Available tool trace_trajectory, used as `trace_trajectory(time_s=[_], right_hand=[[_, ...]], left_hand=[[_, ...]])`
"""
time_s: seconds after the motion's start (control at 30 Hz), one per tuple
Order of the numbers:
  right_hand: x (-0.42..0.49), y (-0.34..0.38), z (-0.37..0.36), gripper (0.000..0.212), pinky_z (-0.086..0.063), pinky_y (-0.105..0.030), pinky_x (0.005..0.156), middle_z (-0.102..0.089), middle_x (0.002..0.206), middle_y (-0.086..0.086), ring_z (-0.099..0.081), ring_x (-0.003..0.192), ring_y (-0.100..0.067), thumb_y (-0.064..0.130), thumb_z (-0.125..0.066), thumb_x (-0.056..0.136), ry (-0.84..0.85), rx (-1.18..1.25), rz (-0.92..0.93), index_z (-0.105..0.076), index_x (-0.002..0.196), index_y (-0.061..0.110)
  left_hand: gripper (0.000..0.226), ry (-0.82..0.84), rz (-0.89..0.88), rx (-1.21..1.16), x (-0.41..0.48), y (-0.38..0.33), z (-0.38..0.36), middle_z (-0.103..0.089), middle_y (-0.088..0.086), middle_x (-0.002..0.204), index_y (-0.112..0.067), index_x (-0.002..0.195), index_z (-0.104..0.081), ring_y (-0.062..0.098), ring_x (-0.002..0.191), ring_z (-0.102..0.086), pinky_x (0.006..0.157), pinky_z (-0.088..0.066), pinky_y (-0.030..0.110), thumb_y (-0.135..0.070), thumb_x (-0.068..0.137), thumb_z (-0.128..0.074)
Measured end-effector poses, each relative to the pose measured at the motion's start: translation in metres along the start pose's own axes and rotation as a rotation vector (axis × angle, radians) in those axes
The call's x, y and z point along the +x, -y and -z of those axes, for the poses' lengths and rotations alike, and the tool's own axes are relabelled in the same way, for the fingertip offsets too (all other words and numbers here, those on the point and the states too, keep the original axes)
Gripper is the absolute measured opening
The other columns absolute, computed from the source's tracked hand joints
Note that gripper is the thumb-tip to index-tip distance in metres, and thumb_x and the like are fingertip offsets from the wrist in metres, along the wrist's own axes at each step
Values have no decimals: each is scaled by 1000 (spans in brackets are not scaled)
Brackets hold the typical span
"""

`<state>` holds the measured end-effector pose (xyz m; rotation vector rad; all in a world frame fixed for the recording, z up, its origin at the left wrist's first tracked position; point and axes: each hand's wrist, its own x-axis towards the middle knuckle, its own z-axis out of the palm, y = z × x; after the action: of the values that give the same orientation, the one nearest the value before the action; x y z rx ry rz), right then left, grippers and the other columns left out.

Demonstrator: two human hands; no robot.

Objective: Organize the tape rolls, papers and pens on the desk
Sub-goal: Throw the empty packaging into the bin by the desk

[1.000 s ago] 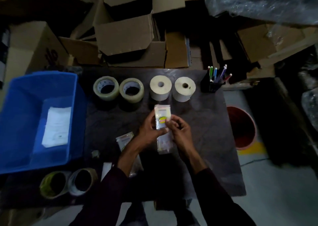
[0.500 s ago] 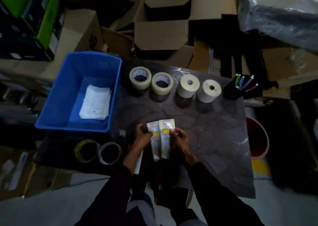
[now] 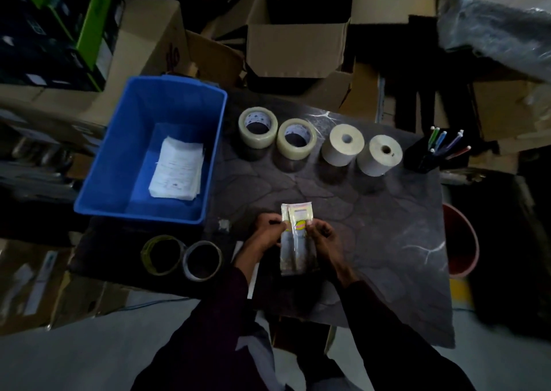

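1. Two slim clear packets point(image 3: 298, 235) with yellow labels lie one over the other. Their long sides run from the near edge of the tabletop point(image 3: 387, 226) toward the far edge, at about the middle of the near half.
2. The left hand point(image 3: 268, 231) grips the packets' left edge with curled fingers, at the height of the labels.
3. The right hand point(image 3: 323, 235) pinches their right edge at the same height, so the packets sit between the two hands. The top ends stick out beyond the fingers. Whether the lower ends rest on the tabletop cannot be told.
4. A white strip point(image 3: 253, 274) lies under the left wrist.
5. Near the near left corner two thin tape rolls lie flat and touching, a yellowish roll point(image 3: 145, 255) and a grey roll point(image 3: 186, 261) to its right.
6. Four rolls stand in a row along the far edge:
   - two clear tape rolls, the first clear roll point(image 3: 258, 126) and the second clear roll point(image 3: 296, 138);
   - two pale paper rolls, the first paper roll point(image 3: 343, 144) and the second paper roll point(image 3: 380, 155).
7. At the far right corner a black holder point(image 3: 423, 158) has coloured pens point(image 3: 441, 140) standing in it.
8. A blue bin point(image 3: 119, 158) takes up the far left corner, with a stack of white papers point(image 3: 177, 171) on its floor.
9. Past the right edge stands a red bucket point(image 3: 465, 241). Cardboard boxes point(image 3: 298, 48) are piled beyond the far edge.
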<state>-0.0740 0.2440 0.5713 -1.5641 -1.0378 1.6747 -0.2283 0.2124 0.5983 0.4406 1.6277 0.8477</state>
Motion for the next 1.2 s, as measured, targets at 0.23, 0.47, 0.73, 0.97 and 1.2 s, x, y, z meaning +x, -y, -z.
trace_trajectory(time_s=[0.23, 0.47, 0.73, 0.97, 1.2], right_hand=[[-4, 8, 7, 20, -57, -28, 66, -75, 83, -6, -66, 70, -15, 13, -64, 90, 4, 137, -16, -68, 102, -3], [-3, 21, 35, 19, -55, -21, 63, -75, 78, 0, -65, 68, -7, 15, -61, 96, -104, 147, 39, -70, 99, -1], [-14, 35, 82, 21, -56, -21, 58, -75, 76, 2, -66, 65, -5, 21, -58, 98, -164, 210, 28, -72, 98, 5], [-17, 55, 129, 22, -59, -29, 64, -76, 85, -6, -68, 72, -14, 24, -61, 95, -269, 257, 46, -73, 101, 5], [-7, 74, 195, 49, -52, -50, 86, -68, 110, -29, -61, 92, -30, 40, -72, 85, -398, 313, 103, -69, 109, -3]], left_hand=[[12, 165, -39, -66, -9, -14, -3, -68, 1, 74, -16, 84, -69, 6, 60, -61, 50, -50, 20, -19, 93, -61], [4, -247, -159, -134, -23, -2, 10, -63, 0, 74, -13, 91, -68, 8, 61, -56, 44, -43, 13, -11, 90, -65], [27, -578, -239, 90, -69, 84, 11, -65, 18, 99, -8, 94, -71, 32, 94, -66, 82, -54, 47, 6, 72, -77], [72, -557, -300, 717, -94, 92, 6, -57, 21, 124, -6, 129, -59, 42, 113, -53, 96, -43, 49, -20, 64, -86], [91, -543, -245, 913, -98, 84, 13, -47, 27, 134, -14, 137, -45, 48, 111, -52, 90, -46, 59, -79, 78, -23]])
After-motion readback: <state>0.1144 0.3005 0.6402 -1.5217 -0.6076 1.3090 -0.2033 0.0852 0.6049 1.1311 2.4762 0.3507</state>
